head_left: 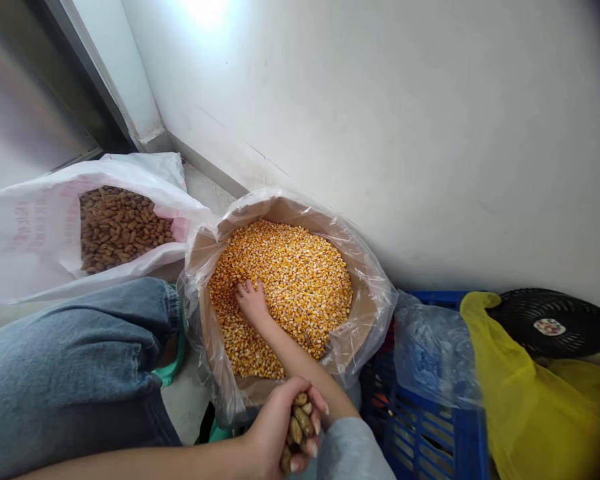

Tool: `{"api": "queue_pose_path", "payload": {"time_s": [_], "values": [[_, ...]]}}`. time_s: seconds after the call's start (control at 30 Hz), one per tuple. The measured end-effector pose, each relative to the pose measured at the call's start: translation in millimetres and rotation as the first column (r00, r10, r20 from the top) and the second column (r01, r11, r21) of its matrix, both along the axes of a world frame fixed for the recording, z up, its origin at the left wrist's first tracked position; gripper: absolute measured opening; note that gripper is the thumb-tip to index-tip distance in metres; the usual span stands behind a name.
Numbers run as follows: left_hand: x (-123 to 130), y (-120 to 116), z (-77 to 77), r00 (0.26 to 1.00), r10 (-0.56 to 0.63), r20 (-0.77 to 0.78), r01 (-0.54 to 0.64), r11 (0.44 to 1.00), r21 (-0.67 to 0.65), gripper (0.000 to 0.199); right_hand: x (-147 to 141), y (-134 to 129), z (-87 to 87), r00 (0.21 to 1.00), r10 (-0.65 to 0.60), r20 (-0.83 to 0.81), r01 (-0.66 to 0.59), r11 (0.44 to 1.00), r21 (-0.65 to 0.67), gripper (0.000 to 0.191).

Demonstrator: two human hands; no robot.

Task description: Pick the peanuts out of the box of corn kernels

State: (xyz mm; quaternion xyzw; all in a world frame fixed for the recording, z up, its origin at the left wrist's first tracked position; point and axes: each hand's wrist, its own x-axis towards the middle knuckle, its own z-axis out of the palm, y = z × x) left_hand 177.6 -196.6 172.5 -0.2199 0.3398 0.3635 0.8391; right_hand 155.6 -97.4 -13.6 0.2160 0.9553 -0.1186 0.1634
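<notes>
Left hand [275, 433] clenched around unshelled peanuts [297, 423], lower centre, below the cardboard carton [280, 212] rim; right hand [253, 301], fingers [247, 287] released, rests on corn kernels [293, 280] inside.

Corn kernels [280, 287] golden-orange; peanuts [125, 227] tan-brown; crate [420, 433] blue; bag [530, 413] yellow.

The floor [187, 407] carries a white sack [30, 247] of peanuts [125, 227] and a cardboard box [365, 320] of corn [290, 273]. A blue crate [420, 433] sits there too.

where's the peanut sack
In the head view, the peanut sack lies at the left, beside the corn box and just beyond the person's jeans.
</notes>
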Motion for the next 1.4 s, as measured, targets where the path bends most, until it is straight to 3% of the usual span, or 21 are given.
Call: {"api": "queue_pose_path", "payload": {"time_s": [0.2, 0.33, 0.4, 0.5, 0.63, 0.73, 0.83, 0.93, 1.03, 1.13, 1.2, 1.3, 1.4], "values": [[-1, -3, 4.3, 0.999, -0.020, -0.025, 0.020, 1.000, -0.007, 0.027, 43, 30, 22.4, 0.992, -0.115, 0.048, 0.115, 0.993, 0.012, 0.027], [0, -5, 3.2, 0.998, -0.061, -0.033, 0.060, 0.998, -0.017, 0.026, 77, 63, 60.4, 0.994, -0.094, 0.051, 0.101, 0.985, -0.143, 0.025], [0, -5, 2.6, 0.997, -0.067, -0.043, 0.066, 0.997, -0.025, 0.026, 98, 73, 83.2, 0.981, -0.194, -0.010, 0.191, 0.973, -0.132, 0.031], [-1, -4, 2.0, 0.996, -0.077, -0.041, 0.076, 0.997, -0.025, 0.026, 125, 61, 104.4, 0.926, -0.372, 0.067, 0.373, 0.928, -0.002, 0.027], [2, -3, 1.7, 0.994, -0.095, -0.047, 0.094, 0.995, -0.029, 0.027, 144, 15, 94.2, 0.843, -0.391, 0.370, 0.393, 0.917, 0.074, 0.021], [5, -4, 0.1, 0.990, -0.127, -0.063, 0.126, 0.992, -0.020, 0.028, 147, -5, 78.6, 0.821, -0.427, 0.380, 0.400, 0.904, 0.150, 0.021], [9, -6, -5.9, 0.985, -0.149, -0.090, 0.147, 0.989, -0.028, 0.028, 146, -6, 81.4, 0.831, -0.471, 0.294, 0.446, 0.882, 0.152, 0.019], [10, -9, -15.1, 0.981, -0.130, -0.146, 0.124, 0.991, -0.051, 0.029, 145, -3, 112.4, 0.793, -0.587, 0.162, 0.597, 0.802, -0.021, 0.015], [10, -10, -22.2, 0.965, -0.121, -0.234, 0.107, 0.992, -0.072, 0.031, 148, -8, 162.9, 0.711, -0.703, -0.015, 0.672, 0.687, -0.277, 0.015], [10, -9, -23.5, 0.943, -0.123, -0.309, 0.097, 0.990, -0.098, 0.034, 149, -24, 207.1, 0.739, -0.655, -0.158, 0.563, 0.730, -0.387, 0.010], [11, -7, -21.9, 0.936, -0.117, -0.332, 0.093, 0.992, -0.085, 0.036, 147, -37, 222.0, 0.793, -0.576, -0.200, 0.474, 0.788, -0.392, 0.006], [12, -5, -19.3, 0.937, -0.106, -0.333, 0.103, 0.994, -0.026, 0.034, 142, -54, 225.8, 0.860, -0.472, -0.195, 0.383, 0.849, -0.365, 0.007], [13, -4, -18.7, 0.938, -0.103, -0.330, 0.107, 0.994, -0.006, 0.035, 139, -62, 226.6, 0.902, -0.398, -0.167, 0.317, 0.874, -0.368, 0.009]]}}
